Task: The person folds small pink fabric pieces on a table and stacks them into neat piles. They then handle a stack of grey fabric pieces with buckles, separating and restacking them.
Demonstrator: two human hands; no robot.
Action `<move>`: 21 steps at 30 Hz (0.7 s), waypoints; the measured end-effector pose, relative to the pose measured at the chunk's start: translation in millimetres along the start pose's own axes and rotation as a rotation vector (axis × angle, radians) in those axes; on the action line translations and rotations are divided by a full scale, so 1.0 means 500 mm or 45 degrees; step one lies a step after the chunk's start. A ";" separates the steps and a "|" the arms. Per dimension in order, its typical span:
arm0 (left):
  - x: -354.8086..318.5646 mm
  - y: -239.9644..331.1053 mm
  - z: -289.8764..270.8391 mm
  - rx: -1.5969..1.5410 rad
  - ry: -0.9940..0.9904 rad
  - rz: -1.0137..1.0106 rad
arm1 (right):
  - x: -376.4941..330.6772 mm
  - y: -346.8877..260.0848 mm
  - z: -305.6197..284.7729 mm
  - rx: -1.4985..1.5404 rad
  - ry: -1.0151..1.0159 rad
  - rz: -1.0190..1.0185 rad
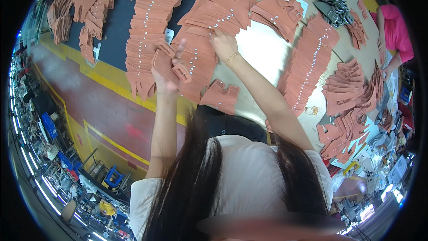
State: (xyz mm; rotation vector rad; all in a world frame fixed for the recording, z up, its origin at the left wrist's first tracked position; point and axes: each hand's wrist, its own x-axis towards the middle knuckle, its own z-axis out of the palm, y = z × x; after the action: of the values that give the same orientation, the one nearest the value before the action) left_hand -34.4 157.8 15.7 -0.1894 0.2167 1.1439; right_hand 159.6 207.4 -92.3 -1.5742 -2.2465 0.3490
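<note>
My left hand (166, 82) is closed round a salmon-coloured leather strap piece (164, 65) with covered, buckle-shaped ends, and one finger sticks up beside it. My right hand (224, 45) is on the near edge of a fanned stack of salmon leather pieces (218, 6). Its fingers are curled and pressed together there; what they pinch is too small to make out. Between the hands, another fanned row (196, 58) carries small white tags. A few buckle-ended pieces (223, 97) lie at the table edge close to my body.
A long tagged row (149, 22) runs along the left, and another (307, 62) to the right. Buckle-ended pieces (278, 13) and dark green pieces (332, 8) lie farther back. A person in pink (397, 33) works at the right. Yellow-lined floor (102, 107) is left of the table (263, 47).
</note>
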 end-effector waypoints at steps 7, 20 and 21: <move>0.088 -0.040 -0.022 0.402 0.600 0.318 | 0.024 -0.010 0.023 -0.397 -0.104 -0.167; 0.166 -0.035 -0.093 0.309 0.665 0.063 | 0.007 0.023 0.017 -0.095 0.189 -0.074; 0.174 -0.023 -0.096 0.215 0.646 -0.016 | 0.006 0.024 0.018 -0.064 0.232 -0.077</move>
State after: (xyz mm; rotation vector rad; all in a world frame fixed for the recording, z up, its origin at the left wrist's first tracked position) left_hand 7.1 217.3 -53.5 -0.3288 0.7573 1.0438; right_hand 164.9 214.5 -104.8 -1.4938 -2.1723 0.1276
